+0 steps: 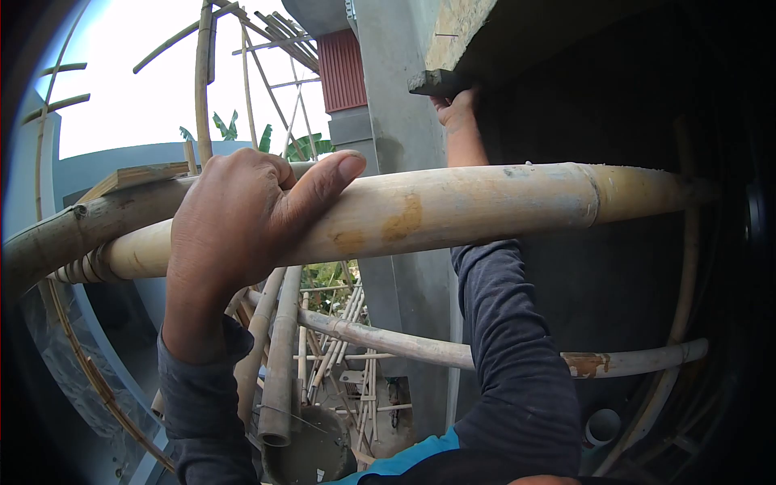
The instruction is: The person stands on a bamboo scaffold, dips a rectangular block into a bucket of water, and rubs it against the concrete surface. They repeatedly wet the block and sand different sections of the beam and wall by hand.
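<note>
My left hand (pixel 242 206) is closed over a thick bamboo pole (pixel 477 202) that crosses the view, its thumb lying along the top. Beyond the pole, my right arm reaches up and forward. At its end my right hand (pixel 459 109) holds a flat, dark board with grey mortar on it (pixel 436 82) from below, against the lower edge of a concrete beam (pixel 461 32). Part of that hand is in shadow. A grey plastered column (pixel 412 121) stands just left of the hand.
A second bamboo pole (pixel 404 343) crosses lower down. Below, upright bamboo (pixel 279 372) stands by a bucket of grey material (pixel 311 453). More scaffolding and a drop show beneath. A wood plank (pixel 133 178) lies at left; a white pipe end (pixel 603 426) is lower right.
</note>
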Demonstrator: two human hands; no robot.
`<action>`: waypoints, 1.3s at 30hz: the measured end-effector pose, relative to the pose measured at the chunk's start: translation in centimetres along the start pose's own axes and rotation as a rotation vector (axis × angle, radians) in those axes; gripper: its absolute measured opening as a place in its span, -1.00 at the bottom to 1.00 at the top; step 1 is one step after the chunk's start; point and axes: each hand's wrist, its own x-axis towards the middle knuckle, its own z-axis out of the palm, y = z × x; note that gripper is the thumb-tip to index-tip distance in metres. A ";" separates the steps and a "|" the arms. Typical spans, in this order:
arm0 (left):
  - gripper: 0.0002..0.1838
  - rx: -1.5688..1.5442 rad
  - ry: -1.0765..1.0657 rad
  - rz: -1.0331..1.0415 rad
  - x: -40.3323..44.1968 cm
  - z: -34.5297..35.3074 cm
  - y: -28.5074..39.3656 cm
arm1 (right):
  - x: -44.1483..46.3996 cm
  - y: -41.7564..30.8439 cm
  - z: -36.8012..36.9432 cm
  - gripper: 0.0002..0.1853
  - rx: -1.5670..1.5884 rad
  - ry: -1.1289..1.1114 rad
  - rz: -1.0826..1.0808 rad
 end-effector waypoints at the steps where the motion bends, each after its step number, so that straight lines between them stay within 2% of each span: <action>1: -0.02 0.020 0.003 -0.003 -0.1 -0.1 0.1 | 0.5 -0.1 0.3 -0.37 -0.001 -0.005 -0.003; 3: -0.02 0.032 0.005 0.006 0.0 -0.1 0.3 | 0.1 -1.2 0.8 -0.33 0.075 -0.055 -0.312; 4: -0.02 0.045 0.000 -0.009 0.0 0.0 0.3 | -0.1 -2.0 0.9 -0.33 0.074 -0.053 -0.322; 6: -0.02 0.056 -0.004 -0.020 0.0 0.0 0.2 | -2.7 -4.3 2.9 -0.33 -0.051 0.308 -0.531; 8: -0.03 0.075 -0.006 -0.031 -0.1 0.0 0.3 | -8.1 -6.9 4.8 -0.31 -0.091 0.196 -1.035; 10: -0.04 0.088 0.014 0.010 0.0 -0.1 0.1 | -12.2 -10.1 6.5 -0.16 -0.122 0.096 -1.065; 11: -0.04 0.098 0.018 0.049 -0.1 0.0 0.1 | -13.8 -11.0 7.3 -0.16 -0.127 0.099 -1.066; 13: -0.08 0.122 -0.008 0.046 -0.1 -0.2 0.5 | -15.8 -12.4 8.6 -0.24 -0.247 0.189 -1.444; 14: -0.11 0.152 -0.029 0.035 -0.2 -0.4 0.7 | -15.8 -12.9 8.7 -0.24 -0.241 0.181 -1.444; 16: -0.12 0.156 -0.008 0.017 -0.4 -0.5 0.7 | -15.1 -13.8 8.3 -0.20 -0.392 0.053 -1.711; 17: -0.13 0.157 -0.002 0.005 -0.4 -0.3 0.5 | -15.6 -13.9 9.0 -0.20 -0.387 0.053 -1.704; 18: -0.13 0.159 -0.011 0.001 -0.2 0.1 -0.1 | -16.7 -14.4 10.1 -0.19 -0.409 0.169 -1.736; 19: -0.10 0.183 0.055 0.132 0.0 0.7 -1.1 | -17.3 -14.7 10.5 -0.17 -0.441 0.286 -1.766; 20: -0.09 0.187 0.088 0.195 0.1 0.9 -1.4 | -17.6 -14.8 10.2 -0.17 -0.458 0.287 -1.761; 21: -0.07 0.193 0.121 0.257 0.2 1.1 -1.5 | -17.7 -14.9 10.2 -0.09 -0.467 0.348 -1.776; 22: -0.07 0.185 0.108 0.224 0.2 0.9 -1.3 | -17.8 -14.9 10.3 -0.01 -0.472 0.406 -1.792; 23: -0.07 0.174 0.092 0.194 0.0 0.4 -0.7 | -16.7 -14.2 10.0 -0.01 -0.482 0.400 -1.796; 24: -0.66 0.259 -0.058 0.062 0.1 -0.1 0.1 | -14.7 -13.1 9.0 -0.08 -0.484 0.379 -1.668; 27: -0.67 0.345 -0.002 0.212 0.5 1.0 -1.7 | -10.5 -9.2 5.2 -0.15 -0.459 0.320 -1.200; 28: -0.67 0.382 0.016 0.249 0.5 1.0 -1.7 | -10.9 -7.7 4.6 -0.11 -0.403 0.286 -0.872; 29: -0.66 0.419 0.035 0.284 0.5 0.9 -1.6 | -8.6 -6.1 2.9 -0.08 -0.330 0.284 -0.625; 30: -0.60 0.384 0.028 0.228 0.6 0.8 -1.5 | -11.1 -5.1 1.7 -0.09 -0.291 0.198 -0.415; 31: -0.51 0.345 0.016 0.172 0.4 0.8 -1.2 | -11.5 -4.0 -0.2 -0.16 -0.245 0.176 -0.421; 32: -0.21 0.254 0.038 0.083 -0.3 0.3 -0.4 | -15.8 -3.9 -0.3 -0.21 -0.425 0.378 -0.217; 33: -0.21 0.235 0.039 0.076 -0.5 0.3 -0.5 | -15.7 -3.1 -3.2 -0.21 -0.445 0.377 -0.222; 34: -0.12 0.219 0.102 0.109 -0.2 0.6 -0.8 | -13.9 -1.8 -8.5 -0.23 -0.344 0.023 -0.329; 35: -0.03 0.208 0.152 0.135 -0.1 1.0 -1.1 | -15.2 -1.2 -10.3 -0.26 -0.283 -0.045 -0.261; 36: -0.06 0.207 0.122 0.106 -0.3 0.9 -0.8 | -18.1 -0.6 -10.6 -0.28 -0.226 -0.107 -0.188; 37: -0.06 0.200 0.107 0.112 -0.5 0.7 -0.7 | -20.5 -0.6 -10.6 -0.30 -0.221 0.121 0.042; 38: -0.06 0.187 0.048 0.072 -0.7 0.8 -0.6 | -24.2 -0.4 -9.4 -0.27 -0.235 0.348 0.097; 39: -0.34 0.350 0.105 0.186 -0.9 1.1 -0.6 | -23.2 -0.4 -13.2 -0.24 -0.105 0.295 0.244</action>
